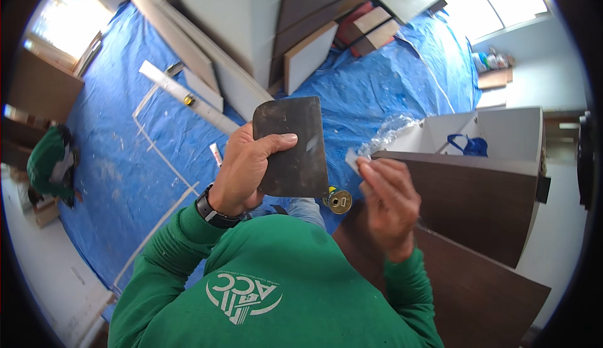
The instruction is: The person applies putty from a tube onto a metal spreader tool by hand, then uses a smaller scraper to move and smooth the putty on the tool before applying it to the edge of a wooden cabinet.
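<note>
My left hand (240, 167) grips a thin dark flat plate (294, 166) with rounded left corners, its thumb lying across the face. A small pale smudge marks the plate's surface; what it is made of is unclear. To the right, my right hand (394, 206) pinches a small whitish, translucent flat piece (352, 159) between thumb and fingers, held apart from the plate. The hand is slightly blurred, and the piece's exact kind does not show. Below the plate's lower right corner is a round metal can (339, 201) with a gold-coloured top.
A blue tarp (113, 159) covers the floor. On my right stands a brown and white cabinet box (465, 191) with a blue item (468, 145) inside; a dark board (477, 285) lies nearer. Panels (207, 53) lean ahead. A co-worker in green (53, 163) crouches far left.
</note>
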`<state>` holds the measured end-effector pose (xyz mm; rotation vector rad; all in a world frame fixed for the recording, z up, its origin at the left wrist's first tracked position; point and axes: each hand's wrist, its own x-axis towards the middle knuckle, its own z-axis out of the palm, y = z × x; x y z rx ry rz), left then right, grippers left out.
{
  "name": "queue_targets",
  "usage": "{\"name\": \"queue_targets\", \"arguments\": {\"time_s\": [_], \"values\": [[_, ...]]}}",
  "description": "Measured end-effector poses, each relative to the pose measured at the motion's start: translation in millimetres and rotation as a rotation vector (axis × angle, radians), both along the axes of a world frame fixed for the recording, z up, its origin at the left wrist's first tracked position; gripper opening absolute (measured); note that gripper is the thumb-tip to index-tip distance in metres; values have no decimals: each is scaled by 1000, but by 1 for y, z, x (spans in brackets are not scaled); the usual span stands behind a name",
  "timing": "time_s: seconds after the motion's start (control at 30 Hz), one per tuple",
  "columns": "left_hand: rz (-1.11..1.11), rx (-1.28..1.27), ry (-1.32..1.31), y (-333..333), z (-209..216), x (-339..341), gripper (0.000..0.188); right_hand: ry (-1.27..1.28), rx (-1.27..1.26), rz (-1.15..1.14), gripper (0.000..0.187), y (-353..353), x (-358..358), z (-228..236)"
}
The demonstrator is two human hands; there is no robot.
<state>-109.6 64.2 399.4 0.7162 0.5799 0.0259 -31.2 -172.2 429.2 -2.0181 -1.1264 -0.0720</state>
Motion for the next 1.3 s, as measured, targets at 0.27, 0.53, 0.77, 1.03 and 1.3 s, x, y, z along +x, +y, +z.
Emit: {"name": "queue_targets", "arguments": {"time_s": [0.27, 0.53, 0.77, 1.03, 1.3], "values": [[279, -130, 29, 70, -8, -110, 29, -172, -18, 140, 42, 113, -90, -53], [440, -222, -160, 103, -19, -149, 29, -81, -174, 37, 25, 138, -77, -30], [492, 239, -250, 85, -49, -148, 33, 1415, 155, -85, 29, 142, -89, -27], [291, 756, -106, 38, -50, -132, 32, 1561, 257, -37, 32, 144, -73, -65], [401, 218, 110, 24, -68, -97, 32, 888, 337, 42, 25, 126, -29, -96]]}}
